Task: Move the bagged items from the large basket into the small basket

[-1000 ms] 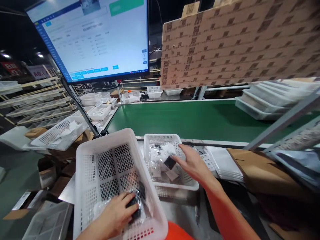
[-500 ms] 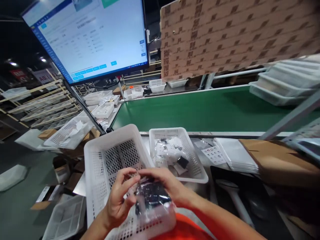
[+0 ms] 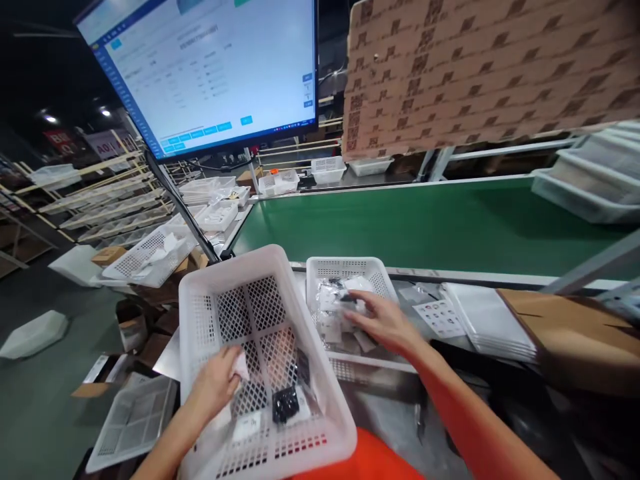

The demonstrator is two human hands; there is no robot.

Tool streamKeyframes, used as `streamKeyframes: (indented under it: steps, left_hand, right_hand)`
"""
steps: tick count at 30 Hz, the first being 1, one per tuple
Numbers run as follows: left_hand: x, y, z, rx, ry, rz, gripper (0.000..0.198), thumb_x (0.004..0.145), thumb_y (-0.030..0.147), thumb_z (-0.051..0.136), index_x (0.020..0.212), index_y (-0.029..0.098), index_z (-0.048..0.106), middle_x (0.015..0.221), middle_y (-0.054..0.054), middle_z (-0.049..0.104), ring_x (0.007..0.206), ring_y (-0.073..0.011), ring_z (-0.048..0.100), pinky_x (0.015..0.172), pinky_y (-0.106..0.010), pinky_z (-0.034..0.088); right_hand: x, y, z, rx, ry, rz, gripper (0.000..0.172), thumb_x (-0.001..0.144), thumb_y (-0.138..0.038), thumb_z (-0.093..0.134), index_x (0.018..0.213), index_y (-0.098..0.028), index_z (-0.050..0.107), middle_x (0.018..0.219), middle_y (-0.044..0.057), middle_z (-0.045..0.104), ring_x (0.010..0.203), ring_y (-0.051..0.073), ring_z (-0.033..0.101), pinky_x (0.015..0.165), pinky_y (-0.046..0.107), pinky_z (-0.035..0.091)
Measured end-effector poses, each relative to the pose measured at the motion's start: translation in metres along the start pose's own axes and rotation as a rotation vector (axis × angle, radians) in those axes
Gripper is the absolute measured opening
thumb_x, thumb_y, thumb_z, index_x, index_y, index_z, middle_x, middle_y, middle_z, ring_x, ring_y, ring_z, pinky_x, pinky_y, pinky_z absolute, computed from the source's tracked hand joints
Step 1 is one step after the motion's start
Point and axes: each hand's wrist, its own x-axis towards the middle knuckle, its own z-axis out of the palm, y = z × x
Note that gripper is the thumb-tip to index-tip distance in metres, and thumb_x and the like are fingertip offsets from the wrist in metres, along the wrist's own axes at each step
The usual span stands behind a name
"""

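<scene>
My left hand is inside a large white plastic basket, fingers closed on a small white packet. Lower in that basket lie a black item in clear plastic and a white labelled packet. My right hand reaches over a smaller white basket to the right. Its thumb and fingers pinch a small black item, slightly blurred. Several clear and white plastic packets fill the smaller basket beneath that hand.
A green conveyor belt runs behind the baskets. A monitor stands at the upper left, beside a hanging cardboard sheet. To the right lie a sticker sheet, white mailer bags and flat cardboard.
My hands have parted from the black plastic-wrapped item, which now lies in the large basket. The right hand has moved to the smaller basket; the left has moved left. The view has shifted.
</scene>
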Motion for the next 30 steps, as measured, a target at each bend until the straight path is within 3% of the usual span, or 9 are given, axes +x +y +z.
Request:
streamKeyframes:
  steps: [6, 8, 11, 14, 17, 21, 23, 26, 30]
  left_hand:
    - [0.012, 0.054, -0.029, -0.869, 0.401, -0.112, 0.057, 0.076, 0.029, 0.081, 0.129, 0.02, 0.059, 0.113, -0.006, 0.069, 0.097, -0.0197, 0.068, 0.088, -0.028, 0.055]
    - [0.009, 0.08, -0.024, -0.866, 0.459, 0.04, 0.059, 0.08, 0.027, 0.081, 0.134, 0.025, 0.058, 0.114, -0.003, 0.067, 0.095, -0.0166, 0.067, 0.085, -0.025, 0.056]
    - [0.008, 0.091, -0.012, -0.627, 0.509, 0.365, 0.074, 0.086, 0.025, 0.079, 0.152, 0.037, 0.046, 0.139, -0.006, 0.056, 0.12, -0.0204, 0.062, 0.103, -0.034, 0.054]
    - [0.016, 0.071, 0.006, -0.68, 0.406, 0.387, 0.106, 0.078, 0.054, 0.087, 0.164, 0.039, 0.026, 0.16, -0.01, 0.04, 0.141, -0.0301, 0.05, 0.115, -0.046, 0.049]
    - [0.024, 0.054, 0.029, -0.656, 0.078, 0.257, 0.108, 0.076, 0.068, 0.081, 0.163, 0.025, 0.033, 0.164, -0.017, 0.039, 0.145, -0.0349, 0.048, 0.117, -0.052, 0.047]
    - [0.025, 0.074, 0.065, -0.271, -0.227, 0.132, 0.116, 0.075, 0.049, 0.083, 0.165, 0.005, 0.026, 0.172, -0.024, 0.024, 0.16, -0.0377, 0.023, 0.133, -0.055, 0.02]
    - [0.024, 0.091, 0.079, -0.179, -0.241, 0.114, 0.115, 0.074, 0.049, 0.082, 0.163, 0.0, 0.028, 0.17, -0.026, 0.028, 0.158, -0.0402, 0.028, 0.131, -0.055, 0.025]
    - [0.027, 0.107, 0.083, -0.102, -0.174, 0.172, 0.08, 0.085, 0.041, 0.068, 0.152, 0.0, 0.049, 0.15, -0.025, 0.056, 0.139, -0.0429, 0.052, 0.12, -0.061, 0.038]
    - [0.031, 0.11, 0.044, -0.328, -0.082, 0.16, 0.031, 0.097, 0.03, 0.053, 0.116, 0.015, 0.073, 0.098, -0.01, 0.075, 0.091, -0.0296, 0.07, 0.089, -0.046, 0.054]
  right_hand:
    - [-0.043, -0.086, 0.033, 0.476, -0.347, -0.242, 0.057, 0.09, -0.048, 0.077, 0.138, -0.02, 0.065, 0.128, 0.011, 0.073, 0.114, 0.029, 0.069, 0.102, 0.046, 0.055]
    - [-0.053, -0.105, 0.045, 0.644, -0.483, -0.236, 0.065, 0.088, -0.049, 0.08, 0.143, -0.019, 0.061, 0.124, 0.011, 0.074, 0.108, 0.028, 0.07, 0.095, 0.042, 0.058]
    - [-0.058, -0.113, 0.05, 0.742, -0.508, -0.263, 0.041, 0.091, -0.047, 0.077, 0.119, -0.017, 0.074, 0.105, 0.008, 0.077, 0.092, 0.024, 0.072, 0.081, 0.034, 0.059]
    - [-0.049, -0.089, 0.035, 0.752, -0.365, -0.158, 0.037, 0.095, -0.052, 0.071, 0.101, -0.016, 0.075, 0.088, 0.006, 0.076, 0.075, 0.021, 0.07, 0.069, 0.03, 0.057]
    - [-0.028, -0.039, 0.012, 0.592, -0.175, 0.055, 0.049, 0.092, -0.063, 0.064, 0.103, -0.016, 0.073, 0.081, 0.007, 0.073, 0.066, 0.022, 0.067, 0.062, 0.033, 0.057]
    - [-0.005, 0.018, -0.008, -0.028, 0.134, 0.118, 0.065, 0.079, -0.056, 0.066, 0.127, -0.012, 0.066, 0.121, 0.022, 0.072, 0.113, 0.042, 0.068, 0.1, 0.057, 0.055]
    - [-0.004, 0.026, -0.008, -0.158, 0.187, 0.06, 0.07, 0.079, -0.052, 0.065, 0.135, -0.01, 0.061, 0.141, 0.026, 0.062, 0.134, 0.045, 0.056, 0.115, 0.061, 0.044]
    - [-0.015, 0.014, 0.0, -0.05, 0.084, -0.027, 0.061, 0.087, -0.053, 0.062, 0.135, -0.015, 0.063, 0.142, 0.02, 0.064, 0.131, 0.039, 0.06, 0.114, 0.057, 0.048]
    - [-0.039, -0.02, 0.015, 0.176, -0.123, -0.169, 0.045, 0.092, -0.048, 0.068, 0.128, -0.02, 0.069, 0.131, 0.014, 0.071, 0.123, 0.034, 0.065, 0.11, 0.054, 0.051]
